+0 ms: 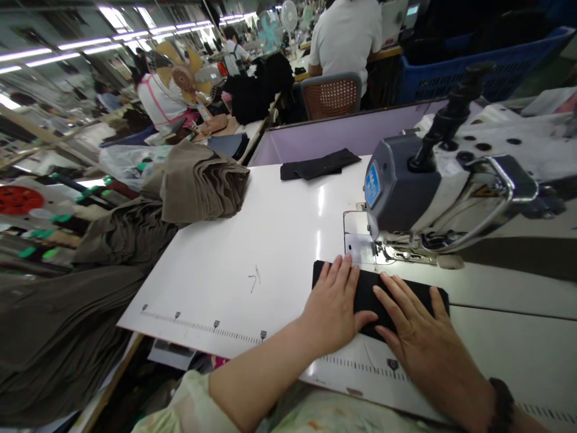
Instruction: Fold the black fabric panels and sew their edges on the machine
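Note:
A folded piece of black fabric (370, 294) lies flat on the white sewing table (288, 246), just in front of the sewing machine's presser foot (390, 252). Across its left part rests my left hand (336, 304), fingers stretched out and pressing down. My right hand (419, 331) lies on the right part with its fingers spread, a dark bracelet at the wrist. The two thumbs come close together near the fabric's front edge. Behind the fabric stands the sewing machine head (406, 180). I cannot see the fabric's underside.
More black fabric pieces (320, 165) lie at the table's back edge. Stacked brown fabric (198, 183) sits on the left corner, with further brown cloth (58, 337) beyond it. A blue basket (478, 69) stands at back right. Other people sit working ahead, near a fan (183, 75).

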`<state>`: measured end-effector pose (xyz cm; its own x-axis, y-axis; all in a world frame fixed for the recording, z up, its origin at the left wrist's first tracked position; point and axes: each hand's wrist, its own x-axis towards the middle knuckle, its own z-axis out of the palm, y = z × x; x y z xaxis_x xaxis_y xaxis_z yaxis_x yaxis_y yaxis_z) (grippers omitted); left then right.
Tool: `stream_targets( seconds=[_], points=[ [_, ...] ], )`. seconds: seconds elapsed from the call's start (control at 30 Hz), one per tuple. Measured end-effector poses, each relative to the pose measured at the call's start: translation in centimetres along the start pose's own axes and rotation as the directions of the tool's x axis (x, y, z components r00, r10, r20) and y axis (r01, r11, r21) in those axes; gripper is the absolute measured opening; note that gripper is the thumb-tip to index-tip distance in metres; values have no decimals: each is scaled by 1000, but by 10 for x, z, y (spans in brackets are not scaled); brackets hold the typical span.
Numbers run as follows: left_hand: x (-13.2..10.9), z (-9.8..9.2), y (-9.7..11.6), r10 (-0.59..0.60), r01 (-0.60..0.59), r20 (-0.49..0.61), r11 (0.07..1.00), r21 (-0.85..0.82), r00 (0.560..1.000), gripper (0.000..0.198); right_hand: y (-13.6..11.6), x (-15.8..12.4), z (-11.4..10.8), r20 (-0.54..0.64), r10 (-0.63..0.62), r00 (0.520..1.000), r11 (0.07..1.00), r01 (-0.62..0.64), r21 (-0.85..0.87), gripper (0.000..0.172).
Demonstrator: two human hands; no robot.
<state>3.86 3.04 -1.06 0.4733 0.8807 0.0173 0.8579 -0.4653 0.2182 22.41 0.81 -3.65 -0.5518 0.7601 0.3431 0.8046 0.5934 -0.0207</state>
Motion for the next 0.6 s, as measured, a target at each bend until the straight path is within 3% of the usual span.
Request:
stream_targets(
  seconds=[0.1, 0.2, 0.3, 0.4, 0.5, 0.6],
  points=[
    [-6, -3, -23, -58, 54, 30, 993, 102, 998, 88, 0, 0, -1, 16, 10, 1000, 1000, -10, -1, 43],
    [-14, -7, -41, -138, 141, -32, 969, 204, 990, 85, 0, 1, -1, 26, 20, 999, 1000, -20, -1, 43],
    [-23, -15, -32, -131, 158, -123, 957, 242, 984, 67, -2, 1, -1, 17, 14, 1000, 1000, -14, -5, 42],
    [-27, -22, -9, 40, -34, -33, 986, 161, 999, 43, -2, 1, -3, -9, 20, 1000, 1000, -20, 5, 41],
    [-16, -26, -2, 38, -41, 33, 993, 108, 999, 48, 6, 5, -10, -43, 41, 998, 998, -39, 54, 41],
    [10, -27, -20, 0, -3, 16, 989, 147, 1000, 61, 23, 16, -19, -47, -60, 997, 993, 64, 98, 38]
  ],
)
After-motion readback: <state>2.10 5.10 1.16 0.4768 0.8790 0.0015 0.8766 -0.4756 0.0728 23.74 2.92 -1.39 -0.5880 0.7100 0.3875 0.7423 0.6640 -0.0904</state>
